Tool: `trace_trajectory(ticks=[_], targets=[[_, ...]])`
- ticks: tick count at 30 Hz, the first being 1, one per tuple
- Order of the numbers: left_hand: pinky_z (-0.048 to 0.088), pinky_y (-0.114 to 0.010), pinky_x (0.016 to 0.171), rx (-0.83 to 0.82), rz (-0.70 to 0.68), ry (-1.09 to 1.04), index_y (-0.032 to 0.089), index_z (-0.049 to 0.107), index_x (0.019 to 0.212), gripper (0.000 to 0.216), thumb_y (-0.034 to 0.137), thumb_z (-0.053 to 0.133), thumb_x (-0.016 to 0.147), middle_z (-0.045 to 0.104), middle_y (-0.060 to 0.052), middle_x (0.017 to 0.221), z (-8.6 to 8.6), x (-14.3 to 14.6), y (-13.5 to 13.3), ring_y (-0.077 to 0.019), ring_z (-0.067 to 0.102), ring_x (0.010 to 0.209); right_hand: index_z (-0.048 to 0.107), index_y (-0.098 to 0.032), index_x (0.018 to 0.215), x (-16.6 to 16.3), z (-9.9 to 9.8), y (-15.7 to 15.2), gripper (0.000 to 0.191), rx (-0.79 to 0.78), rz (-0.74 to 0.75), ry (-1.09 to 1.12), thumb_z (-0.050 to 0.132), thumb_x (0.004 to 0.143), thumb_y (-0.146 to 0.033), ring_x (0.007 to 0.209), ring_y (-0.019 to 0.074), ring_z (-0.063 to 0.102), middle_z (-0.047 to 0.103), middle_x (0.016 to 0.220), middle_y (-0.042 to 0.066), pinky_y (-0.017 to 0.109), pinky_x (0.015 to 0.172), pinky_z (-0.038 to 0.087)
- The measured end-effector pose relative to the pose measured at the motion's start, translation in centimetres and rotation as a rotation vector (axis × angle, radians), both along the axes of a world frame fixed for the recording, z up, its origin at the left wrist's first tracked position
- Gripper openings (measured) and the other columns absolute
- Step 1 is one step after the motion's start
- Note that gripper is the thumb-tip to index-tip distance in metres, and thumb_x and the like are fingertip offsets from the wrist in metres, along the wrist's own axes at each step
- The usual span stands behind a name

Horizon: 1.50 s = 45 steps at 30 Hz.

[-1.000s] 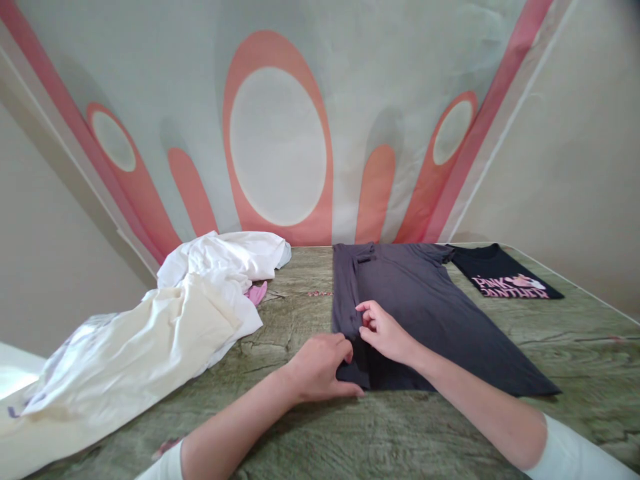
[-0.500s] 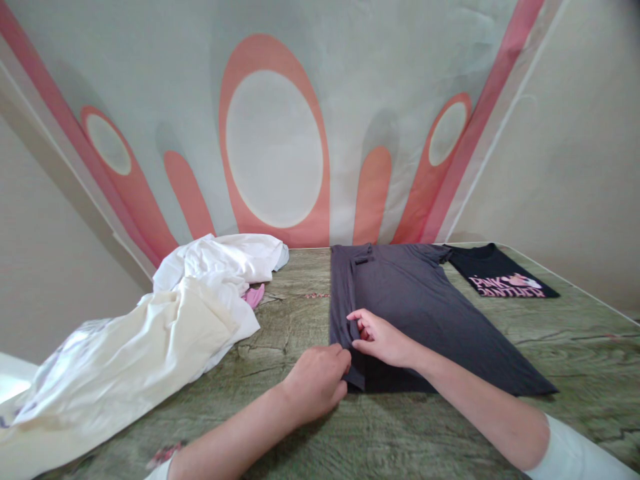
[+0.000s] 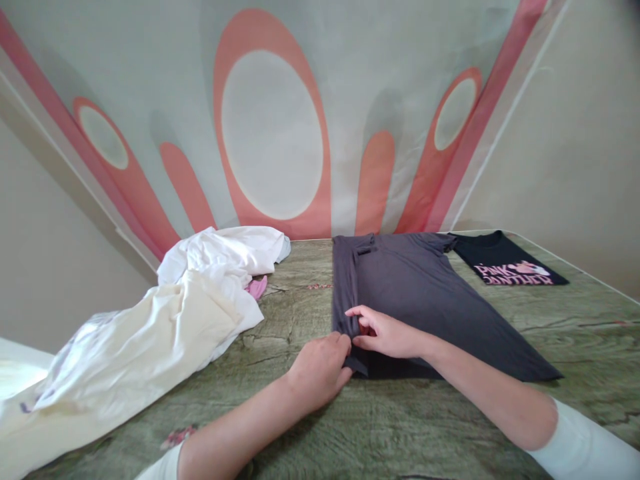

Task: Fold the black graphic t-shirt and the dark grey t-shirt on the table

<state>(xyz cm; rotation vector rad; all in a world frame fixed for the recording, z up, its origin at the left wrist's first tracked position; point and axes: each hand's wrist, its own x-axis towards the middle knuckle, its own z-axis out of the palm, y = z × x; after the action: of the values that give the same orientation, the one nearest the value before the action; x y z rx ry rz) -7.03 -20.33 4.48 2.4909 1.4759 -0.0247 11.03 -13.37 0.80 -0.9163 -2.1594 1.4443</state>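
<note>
A dark grey T-shirt (image 3: 415, 293) lies on the table with its left side folded inward in a long strip. My left hand (image 3: 320, 367) is closed on the lower left edge of that strip. Just to its right, my right hand (image 3: 385, 333) has thumb and fingers curled around the inner edge of the fold, gripping the cloth. The fingertips of both hands nearly meet. The shirt's right side spreads flat, its lower right corner pointing outward. Part of the hem is hidden behind my right forearm.
A loose heap of white and cream clothes (image 3: 200, 320) covers the left of the table, with a bit of pink cloth (image 3: 257, 287) sticking out. A folded black T-shirt with pink lettering (image 3: 510, 260) lies at the back right. The wood-patterned table (image 3: 290, 300) meets a printed backdrop.
The view has tilted down slightly, so everything sits a little higher or lower in it. Both hands remain on the fold, with the left fingers shifted slightly closer to the right hand.
</note>
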Motion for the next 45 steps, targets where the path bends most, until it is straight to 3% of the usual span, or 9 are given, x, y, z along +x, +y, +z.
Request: trace_trajectory(ticks=[5,9,18,29,36,42,45], targets=[[0.045,-0.032,0.072,0.008,0.021,0.003,0.018,0.048,0.091,0.025,0.040,0.053,0.079,0.056,-0.007,0.090,-0.3,-0.1,-0.2,-0.0226,0.057,0.082,0.036,-0.019,0.125,0.1,0.4,-0.3,0.055,-0.034,0.060,-0.015,0.058,0.074,-0.017,0.056,0.0084,0.044,0.048,0.065,-0.006,0.020,0.051,0.032],[0.045,-0.031,0.071,0.007,0.016,0.015,0.018,0.048,0.091,0.026,0.039,0.055,0.077,0.056,-0.007,0.090,-0.3,-0.2,-0.2,-0.0218,0.058,0.081,0.038,-0.019,0.119,0.2,0.2,-0.1,0.048,-0.104,0.082,0.013,0.054,0.074,-0.016,0.061,0.0088,0.048,0.052,0.071,-0.005,0.020,0.054,0.036],[0.046,-0.033,0.067,0.050,-0.012,0.044,0.018,0.051,0.088,0.022,0.038,0.052,0.078,0.058,-0.007,0.086,-0.3,-0.2,-0.2,-0.0227,0.058,0.076,0.035,-0.019,0.120,0.0,1.2,-0.6,0.061,-0.130,0.041,-0.014,0.057,0.064,-0.008,0.061,0.0094,0.048,0.052,0.071,-0.006,0.021,0.054,0.035],[0.047,-0.035,0.067,0.043,-0.055,0.137,0.018,0.050,0.091,0.016,0.019,0.045,0.076,0.057,-0.006,0.085,1.2,0.3,-0.9,-0.0229,0.057,0.075,0.033,-0.020,0.120,0.4,-0.1,-0.7,0.063,0.012,-0.085,-0.077,0.055,0.063,-0.008,0.054,0.0073,0.044,0.047,0.069,-0.006,0.019,0.049,0.033],[0.046,-0.034,0.073,0.059,-0.081,0.136,0.019,0.047,0.086,0.013,0.017,0.047,0.073,0.052,-0.006,0.092,1.8,0.5,-1.3,-0.0210,0.052,0.084,0.031,-0.019,0.124,0.7,1.1,-1.5,0.072,0.078,-0.061,-0.274,0.060,0.059,-0.009,0.059,0.0087,0.048,0.051,0.075,-0.004,0.019,0.051,0.033],[0.046,-0.031,0.073,0.014,-0.064,0.092,0.019,0.048,0.088,0.012,0.020,0.045,0.076,0.051,-0.005,0.095,1.6,0.6,-1.5,-0.0193,0.051,0.085,0.051,-0.019,0.099,0.7,1.3,-1.7,0.040,0.174,-0.014,-0.355,0.060,0.061,-0.013,0.064,0.0103,0.051,0.057,0.076,-0.001,0.019,0.055,0.036],[0.046,-0.030,0.072,-0.016,-0.043,0.094,0.018,0.048,0.089,0.012,0.023,0.043,0.080,0.052,-0.005,0.094,1.4,0.6,-1.6,-0.0189,0.053,0.083,0.054,-0.019,0.094,0.8,1.2,-1.5,0.029,0.164,-0.030,-0.376,0.060,0.065,-0.019,0.062,0.0110,0.053,0.059,0.073,0.000,0.019,0.053,0.037]])
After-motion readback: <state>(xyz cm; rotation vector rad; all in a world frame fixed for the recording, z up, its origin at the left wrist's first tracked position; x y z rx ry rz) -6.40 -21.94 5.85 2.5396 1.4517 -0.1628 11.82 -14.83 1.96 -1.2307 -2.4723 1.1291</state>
